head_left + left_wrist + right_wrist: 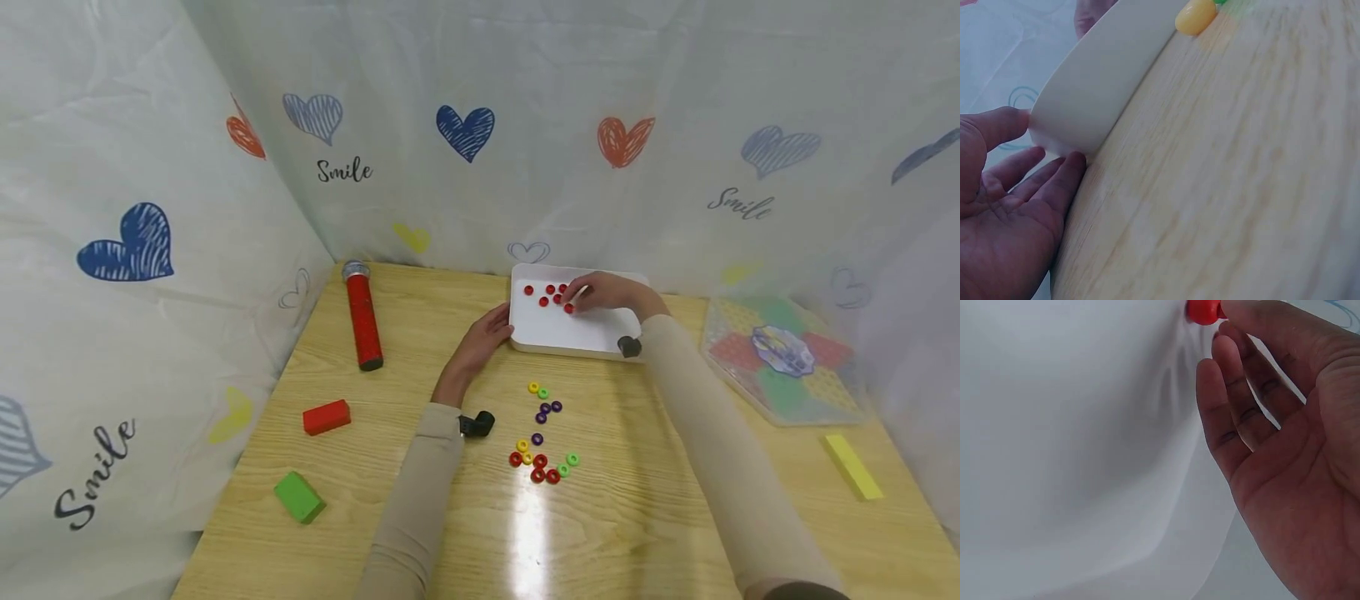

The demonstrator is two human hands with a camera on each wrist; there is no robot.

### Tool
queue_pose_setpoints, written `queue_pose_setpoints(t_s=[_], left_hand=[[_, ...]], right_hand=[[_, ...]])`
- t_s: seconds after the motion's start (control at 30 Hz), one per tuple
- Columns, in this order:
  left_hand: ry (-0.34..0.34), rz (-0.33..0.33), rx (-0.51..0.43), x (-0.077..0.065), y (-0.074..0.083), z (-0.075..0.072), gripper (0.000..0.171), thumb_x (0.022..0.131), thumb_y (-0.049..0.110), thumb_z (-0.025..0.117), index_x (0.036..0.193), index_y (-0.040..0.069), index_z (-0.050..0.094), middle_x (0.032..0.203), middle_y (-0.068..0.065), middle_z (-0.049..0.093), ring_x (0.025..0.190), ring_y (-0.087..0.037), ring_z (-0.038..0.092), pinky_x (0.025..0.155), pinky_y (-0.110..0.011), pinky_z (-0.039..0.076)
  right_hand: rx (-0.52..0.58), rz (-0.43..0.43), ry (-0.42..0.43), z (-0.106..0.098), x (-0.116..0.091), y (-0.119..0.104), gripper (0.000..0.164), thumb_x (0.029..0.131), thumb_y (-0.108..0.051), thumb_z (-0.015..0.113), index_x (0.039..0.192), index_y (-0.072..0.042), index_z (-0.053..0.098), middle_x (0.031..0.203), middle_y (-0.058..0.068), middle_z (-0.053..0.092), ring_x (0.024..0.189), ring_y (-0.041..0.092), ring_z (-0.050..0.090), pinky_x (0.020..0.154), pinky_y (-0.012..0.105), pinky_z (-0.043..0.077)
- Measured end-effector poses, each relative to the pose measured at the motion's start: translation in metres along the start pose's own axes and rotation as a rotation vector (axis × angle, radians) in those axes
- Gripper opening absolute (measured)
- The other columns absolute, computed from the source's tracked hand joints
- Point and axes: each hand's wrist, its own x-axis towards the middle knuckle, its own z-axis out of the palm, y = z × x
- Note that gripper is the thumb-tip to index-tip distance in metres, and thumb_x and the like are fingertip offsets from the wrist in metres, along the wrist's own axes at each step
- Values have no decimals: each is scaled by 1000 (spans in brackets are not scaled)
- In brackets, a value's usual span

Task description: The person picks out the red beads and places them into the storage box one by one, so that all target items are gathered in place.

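A shallow white tray lies at the back of the table with several small red rings inside. My left hand rests against its left front corner, fingers and thumb touching the outer wall. My right hand reaches over the tray's right part. Between its thumb and fingertips it pinches a red ring, low over the tray floor; the index fingertip is partly hidden. In front of the tray, loose rings lie on the wood: yellow, green, purple and red.
To the left are a red tube with a silvery cap, a red block and a green block. A flat patterned case and a yellow block lie at right. A printed sheet hangs behind the table.
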Motion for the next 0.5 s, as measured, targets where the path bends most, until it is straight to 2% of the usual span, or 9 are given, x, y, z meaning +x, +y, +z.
queue_pose_setpoints(t_s=[0.17, 0.23, 0.5], left_hand=[[-13, 32, -17, 1, 0, -1, 54, 100, 13, 52, 151, 16, 34, 154, -2, 36, 139, -16, 37, 111, -30, 38], [-16, 41, -20, 3, 1, 0, 54, 100, 13, 52, 151, 15, 34, 154, -2, 36, 139, -15, 37, 111, -29, 38], [-14, 18, -18, 1, 3, 0, 54, 100, 12, 52, 151, 14, 34, 153, -3, 37, 140, -15, 36, 112, -28, 37]], right_hand=[[9, -93, 107, 1, -21, -7, 31, 91, -12, 66, 123, -10, 64, 124, 11, 61, 111, 29, 54, 102, 50, 43], [14, -134, 122, 3, -32, -13, 33, 91, -12, 67, 124, -8, 63, 125, 11, 61, 110, 28, 54, 100, 48, 44], [66, -285, 42, 32, -74, -40, 32, 92, -15, 67, 122, -6, 62, 124, 15, 60, 105, 23, 56, 92, 39, 52]])
